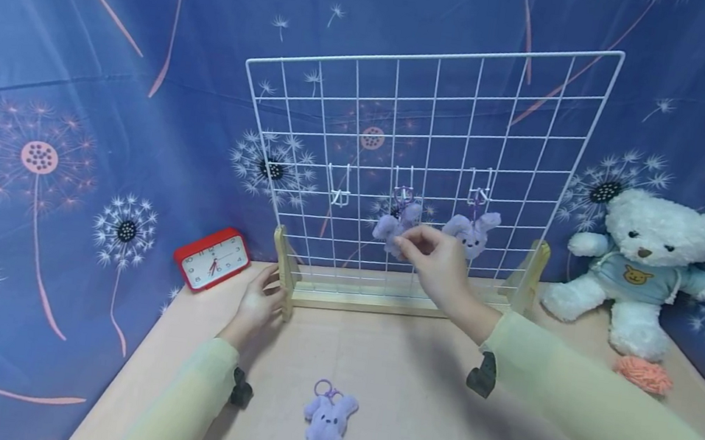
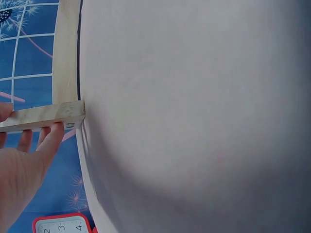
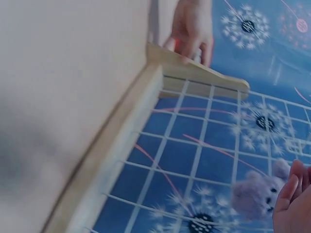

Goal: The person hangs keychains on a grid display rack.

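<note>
A white wire grid rack stands upright in a wooden stand. My left hand grips the stand's left wooden foot, thumb on one side and fingers on the other. With thumb and forefinger my right hand pinches the edge of a purple plush keychain, partly hidden behind the fingers. Its ring is at the middle hook. To the right, a second purple plush keychain hangs from another hook. The left hook carries nothing. A third plush keychain lies face up on the table.
A red alarm clock stands just left of the stand. On the right sits a white teddy bear in a blue top, with a bundle of orange yarn at its foot. A blue dandelion-print cloth hangs behind the table.
</note>
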Demonstrator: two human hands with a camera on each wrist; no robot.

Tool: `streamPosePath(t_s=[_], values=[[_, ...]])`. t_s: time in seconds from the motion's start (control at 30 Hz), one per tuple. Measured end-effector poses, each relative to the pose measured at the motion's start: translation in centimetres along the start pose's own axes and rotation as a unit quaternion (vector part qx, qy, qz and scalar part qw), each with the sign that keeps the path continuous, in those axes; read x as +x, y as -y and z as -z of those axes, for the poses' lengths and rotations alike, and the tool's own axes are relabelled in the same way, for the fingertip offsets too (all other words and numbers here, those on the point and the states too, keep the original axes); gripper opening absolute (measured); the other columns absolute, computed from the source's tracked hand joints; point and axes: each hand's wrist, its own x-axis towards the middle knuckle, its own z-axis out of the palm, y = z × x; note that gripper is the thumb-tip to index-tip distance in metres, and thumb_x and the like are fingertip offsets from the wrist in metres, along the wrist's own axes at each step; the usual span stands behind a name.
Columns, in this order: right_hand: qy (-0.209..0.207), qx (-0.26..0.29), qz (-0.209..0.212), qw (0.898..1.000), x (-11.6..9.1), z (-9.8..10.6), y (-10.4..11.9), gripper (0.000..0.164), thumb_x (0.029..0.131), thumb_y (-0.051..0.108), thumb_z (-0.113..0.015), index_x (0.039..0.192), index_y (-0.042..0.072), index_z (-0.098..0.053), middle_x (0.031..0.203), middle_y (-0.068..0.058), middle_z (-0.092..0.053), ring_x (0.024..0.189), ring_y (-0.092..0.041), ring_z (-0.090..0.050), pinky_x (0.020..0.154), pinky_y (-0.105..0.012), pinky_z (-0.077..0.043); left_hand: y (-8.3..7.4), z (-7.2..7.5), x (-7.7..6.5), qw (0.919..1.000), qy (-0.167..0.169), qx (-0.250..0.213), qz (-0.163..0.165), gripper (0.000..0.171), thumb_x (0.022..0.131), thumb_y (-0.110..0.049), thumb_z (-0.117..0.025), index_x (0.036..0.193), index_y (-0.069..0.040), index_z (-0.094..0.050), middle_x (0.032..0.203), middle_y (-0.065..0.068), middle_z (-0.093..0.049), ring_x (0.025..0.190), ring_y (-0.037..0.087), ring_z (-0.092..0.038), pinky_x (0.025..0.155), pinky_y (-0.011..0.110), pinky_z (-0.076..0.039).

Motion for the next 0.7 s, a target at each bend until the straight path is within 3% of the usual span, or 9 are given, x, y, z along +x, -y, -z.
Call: streamPosePath(t_s=[0.23, 0.4, 0.53, 0.7], values=[[0.038, 0.006, -0.023, 0.999, -2.2, -1.3, -1.8, 0.010, 0.096, 0.010, -0.072, 0.094, 0.001, -0.075, 0.081, -0.004, -0.073, 0.073, -0.023, -0.071, 0.062, -0.021, -0.054, -0.2, -0.1, -0.1, 1.0000, 0.000, -0.003, 0.005, 0.062, 0.096, 0.010, -0.056, 0.154, 0.000, -0.038, 0.146, 0.033, -0.045, 0.127, 0.051, -0.050, 0.097, 0.052, -0.053], [0.075, 0.017, -0.043, 0.996, -3.9, -2.5, -2.8, 0.008, 0.096, 0.009, -0.072, 0.095, 0.002, -0.077, 0.086, -0.007, -0.075, 0.075, -0.024, -0.072, 0.068, -0.023, -0.058, -0.2, 0.0, -0.1, 1.0000, -0.002, 0.000, 0.003, 0.062, 0.096, 0.010, -0.055, 0.155, 0.001, -0.036, 0.146, 0.034, -0.044, 0.128, 0.052, -0.049, 0.097, 0.053, -0.052], [0.105, 0.020, -0.059, 0.993, -5.0, -3.6, -3.8, 0.009, 0.095, 0.007, -0.072, 0.096, 0.000, -0.077, 0.087, -0.008, -0.075, 0.076, -0.023, -0.072, 0.071, -0.023, -0.058, -0.2, 0.0, -0.1, 1.0000, -0.003, 0.005, -0.001, 0.063, 0.096, 0.010, -0.056, 0.155, 0.001, -0.036, 0.146, 0.034, -0.046, 0.127, 0.051, -0.050, 0.095, 0.046, -0.053], [0.144, 0.005, -0.062, 0.988, -6.4, -5.0, -5.2, 0.005, 0.094, 0.007, -0.073, 0.092, 0.005, -0.077, 0.085, -0.009, -0.074, 0.073, -0.016, -0.070, 0.063, -0.022, -0.054, 0.0, -0.1, -0.1, 0.9999, -0.006, 0.012, 0.002, 0.062, 0.096, 0.010, -0.056, 0.155, 0.001, -0.037, 0.145, 0.033, -0.047, 0.126, 0.050, -0.050, 0.092, 0.039, -0.054]])
